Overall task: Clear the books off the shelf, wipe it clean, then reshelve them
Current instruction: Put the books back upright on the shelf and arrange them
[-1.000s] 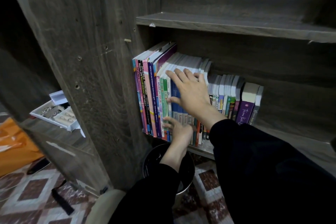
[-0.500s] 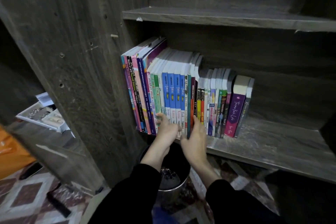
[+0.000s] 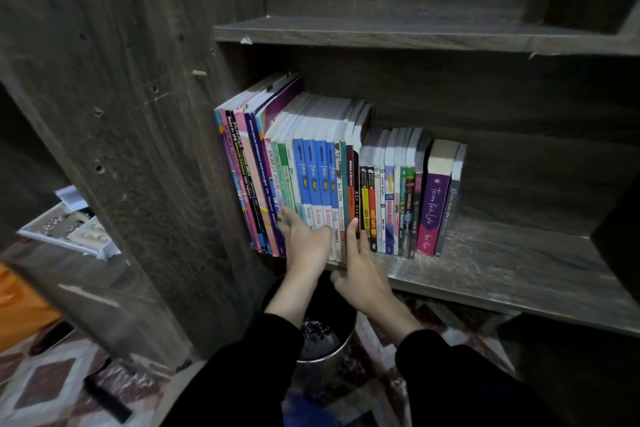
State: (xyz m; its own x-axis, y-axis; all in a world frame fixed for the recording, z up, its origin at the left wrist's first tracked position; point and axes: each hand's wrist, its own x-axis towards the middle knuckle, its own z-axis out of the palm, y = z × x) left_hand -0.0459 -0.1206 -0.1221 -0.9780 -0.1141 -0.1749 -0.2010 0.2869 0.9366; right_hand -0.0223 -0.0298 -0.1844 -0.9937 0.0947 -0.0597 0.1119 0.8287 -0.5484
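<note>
Left hand and right hand sit close together, fingers fairly straight, laid flat on the lower spines of the books, gripping none. The books stand upright at the shelf's left end. Below the shelf a metal bin holds dark scraps; left of the shelf a white tray holds small bits

– Where's the row of books?
– On the lower shelf, at its left end, against the side panel.
– And around the row?
– An upper shelf above; a bin below and in front, probably on the floor; a tray off left.
</note>
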